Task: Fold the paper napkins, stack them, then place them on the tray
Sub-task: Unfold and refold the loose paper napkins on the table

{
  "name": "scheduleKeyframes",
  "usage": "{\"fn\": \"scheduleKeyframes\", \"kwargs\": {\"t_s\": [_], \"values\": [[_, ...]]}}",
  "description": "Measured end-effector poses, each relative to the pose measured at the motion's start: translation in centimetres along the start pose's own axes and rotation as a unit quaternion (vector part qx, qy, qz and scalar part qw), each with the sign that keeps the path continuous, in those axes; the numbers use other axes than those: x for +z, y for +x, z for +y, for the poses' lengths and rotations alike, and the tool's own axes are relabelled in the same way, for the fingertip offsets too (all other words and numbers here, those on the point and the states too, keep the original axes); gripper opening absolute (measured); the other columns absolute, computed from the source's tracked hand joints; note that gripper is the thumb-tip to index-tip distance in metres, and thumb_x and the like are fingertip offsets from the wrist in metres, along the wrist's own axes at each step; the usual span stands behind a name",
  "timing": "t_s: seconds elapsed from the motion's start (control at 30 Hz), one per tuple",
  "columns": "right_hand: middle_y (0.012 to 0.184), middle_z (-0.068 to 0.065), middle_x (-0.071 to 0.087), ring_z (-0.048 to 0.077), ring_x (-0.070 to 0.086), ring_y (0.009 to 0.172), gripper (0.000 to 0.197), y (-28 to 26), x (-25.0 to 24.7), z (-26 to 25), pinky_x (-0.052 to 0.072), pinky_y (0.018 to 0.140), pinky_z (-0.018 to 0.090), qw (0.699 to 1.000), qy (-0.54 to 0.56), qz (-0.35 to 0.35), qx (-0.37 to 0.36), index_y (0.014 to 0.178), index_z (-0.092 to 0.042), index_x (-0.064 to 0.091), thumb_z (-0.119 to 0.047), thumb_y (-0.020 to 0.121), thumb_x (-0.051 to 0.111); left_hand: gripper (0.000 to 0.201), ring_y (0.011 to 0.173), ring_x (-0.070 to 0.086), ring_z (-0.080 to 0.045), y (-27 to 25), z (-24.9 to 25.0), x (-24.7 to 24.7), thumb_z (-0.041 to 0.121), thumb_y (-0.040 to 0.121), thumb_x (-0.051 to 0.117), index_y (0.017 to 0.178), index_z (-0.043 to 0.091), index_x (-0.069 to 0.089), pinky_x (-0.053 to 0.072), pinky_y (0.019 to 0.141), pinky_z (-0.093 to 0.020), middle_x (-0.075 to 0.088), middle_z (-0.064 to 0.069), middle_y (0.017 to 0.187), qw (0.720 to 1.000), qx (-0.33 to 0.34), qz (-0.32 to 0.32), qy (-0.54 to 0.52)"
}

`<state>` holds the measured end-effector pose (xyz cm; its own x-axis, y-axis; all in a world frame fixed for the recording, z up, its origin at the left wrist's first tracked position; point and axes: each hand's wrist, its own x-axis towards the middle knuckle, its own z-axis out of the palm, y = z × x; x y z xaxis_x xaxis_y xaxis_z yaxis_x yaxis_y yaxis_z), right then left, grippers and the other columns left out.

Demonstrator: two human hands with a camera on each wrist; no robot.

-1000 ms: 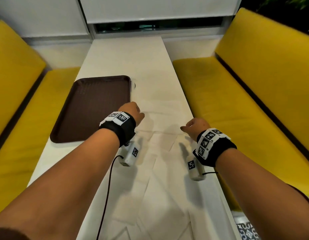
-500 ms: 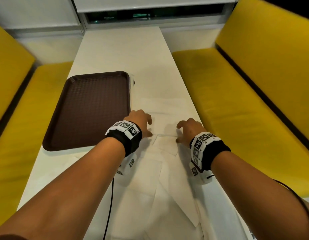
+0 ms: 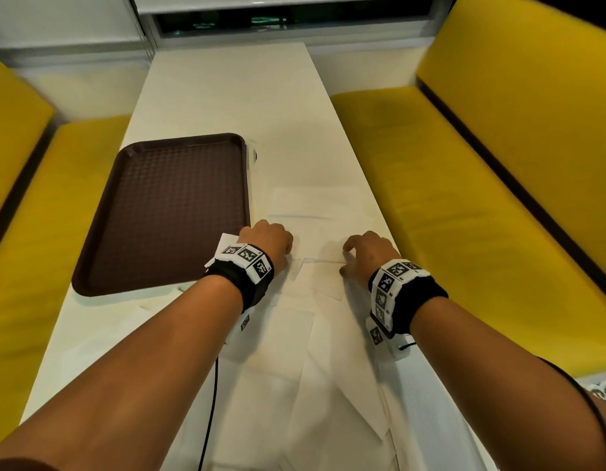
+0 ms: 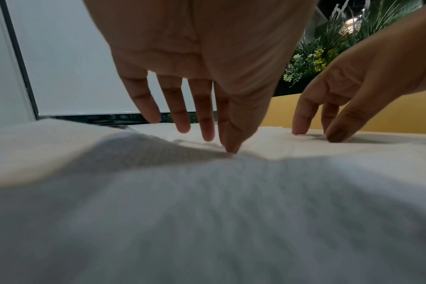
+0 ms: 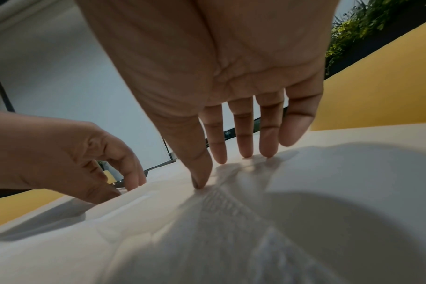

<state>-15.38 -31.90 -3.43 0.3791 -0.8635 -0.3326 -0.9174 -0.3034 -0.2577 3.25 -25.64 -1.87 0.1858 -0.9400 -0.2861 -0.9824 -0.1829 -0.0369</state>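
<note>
Left hand point(image 3: 268, 243) and right hand point(image 3: 369, 253) are spread, fingertips pressed on one white napkin point(image 3: 320, 271) lying between them on the table point(image 3: 227, 90); nothing is gripped; tray point(image 3: 165, 212) lies left, left hand nearer.

One dark brown rectangular plastic tray point(image 3: 159, 212), one long white table point(image 3: 227, 96), two yellow padded benches point(image 3: 464, 198), two hands; several overlapping white paper napkins point(image 3: 308, 205), number unclear.
</note>
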Motion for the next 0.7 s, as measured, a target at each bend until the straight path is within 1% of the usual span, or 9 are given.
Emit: {"fn": "scheduleKeyframes", "kwargs": {"t_s": [0.1, 0.17, 0.27, 0.3, 0.37, 0.5, 0.6, 0.7], "values": [[0.125, 0.004, 0.05, 0.026, 0.049, 0.115, 0.048, -0.1, -0.1, 0.1, 0.047, 0.092, 0.036, 1.0, 0.0, 0.0, 0.0, 0.125, -0.026, 0.054, -0.039, 0.082, 0.071, 0.018, 0.11, 0.05, -0.022, 0.1, 0.0, 0.3, 0.02, 0.091, 0.051, 0.101, 0.028, 0.064, 0.039, 0.086, -0.036, 0.062, 0.006, 0.111, 1.0, -0.004, 0.007, 0.001], [0.125, 0.004, 0.05, 0.026, 0.05, 0.116, 0.048, -0.2, -0.1, 0.1, 0.048, 0.092, 0.036, 1.0, 0.0, 0.0, 0.0, 0.125, -0.026, 0.054, -0.04, 0.083, 0.071, 0.018, 0.11, 0.051, -0.023, 0.1, -0.1, 0.4, 0.028, 0.091, 0.055, 0.108, 0.026, 0.062, 0.04, 0.086, -0.037, 0.061, 0.004, 0.113, 1.0, -0.005, 0.006, -0.003], [0.125, 0.004, 0.05, 0.026, 0.05, 0.115, 0.047, -0.4, 0.0, 0.2, 0.047, 0.093, 0.037, 1.0, 0.0, 0.005, -0.003, 0.125, -0.026, 0.054, -0.04, 0.083, 0.07, 0.044, 0.112, 0.051, -0.025, 0.0, -0.2, 0.6, 0.048, 0.085, 0.063, 0.121, 0.024, 0.055, 0.042, 0.088, -0.039, 0.057, 0.001, 0.12, 1.0, -0.003, 0.005, -0.029], [0.125, 0.004, 0.05, 0.026, 0.049, 0.115, 0.046, -0.4, 0.1, 0.2, 0.047, 0.093, 0.037, 1.0, 0.001, 0.007, -0.004, 0.124, -0.026, 0.055, -0.039, 0.083, 0.07, 0.05, 0.113, 0.051, -0.025, 0.0, -0.2, 0.7, 0.051, 0.083, 0.064, 0.123, 0.023, 0.054, 0.042, 0.089, -0.039, 0.056, 0.001, 0.122, 0.999, 0.001, 0.009, -0.035], [0.125, 0.004, 0.05, 0.026, 0.048, 0.116, 0.045, -0.5, 0.2, 0.3, 0.046, 0.094, 0.036, 1.0, 0.002, 0.01, -0.008, 0.124, -0.026, 0.055, -0.038, 0.084, 0.07, 0.053, 0.114, 0.051, -0.025, 0.0, 0.0, 0.9, 0.053, 0.083, 0.064, 0.126, 0.024, 0.052, 0.043, 0.09, -0.039, 0.054, 0.001, 0.125, 0.999, 0.007, 0.011, -0.039], [0.126, 0.004, 0.05, 0.026, 0.046, 0.118, 0.045, -0.5, 0.4, 0.4, 0.044, 0.095, 0.036, 1.0, 0.001, 0.016, -0.014, 0.126, -0.025, 0.054, -0.039, 0.085, 0.068, 0.042, 0.111, 0.053, -0.025, 0.2, 0.3, 1.1, 0.047, 0.087, 0.06, 0.123, 0.027, 0.054, 0.042, 0.087, -0.038, 0.055, 0.002, 0.122, 1.0, 0.013, 0.005, -0.022], [0.126, 0.004, 0.05, 0.026, 0.046, 0.118, 0.045, -0.5, 0.5, 0.5, 0.044, 0.095, 0.036, 1.0, 0.003, 0.018, -0.017, 0.126, -0.025, 0.055, -0.039, 0.085, 0.068, 0.03, 0.104, 0.057, -0.026, 0.2, 0.8, 1.2, 0.041, 0.09, 0.055, 0.114, 0.025, 0.06, 0.04, 0.08, -0.035, 0.057, 0.0, 0.115, 1.0, 0.014, 0.01, -0.008], [0.126, 0.004, 0.05, 0.026, 0.046, 0.118, 0.045, -0.5, 0.5, 0.5, 0.044, 0.096, 0.036, 1.0, 0.004, 0.019, -0.017, 0.125, -0.025, 0.056, -0.04, 0.084, 0.068, 0.019, 0.099, 0.059, -0.026, 0.4, 0.9, 1.3, 0.03, 0.093, 0.051, 0.106, 0.024, 0.063, 0.039, 0.077, -0.033, 0.059, 0.0, 0.111, 1.0, 0.012, 0.028, 0.007]]}}
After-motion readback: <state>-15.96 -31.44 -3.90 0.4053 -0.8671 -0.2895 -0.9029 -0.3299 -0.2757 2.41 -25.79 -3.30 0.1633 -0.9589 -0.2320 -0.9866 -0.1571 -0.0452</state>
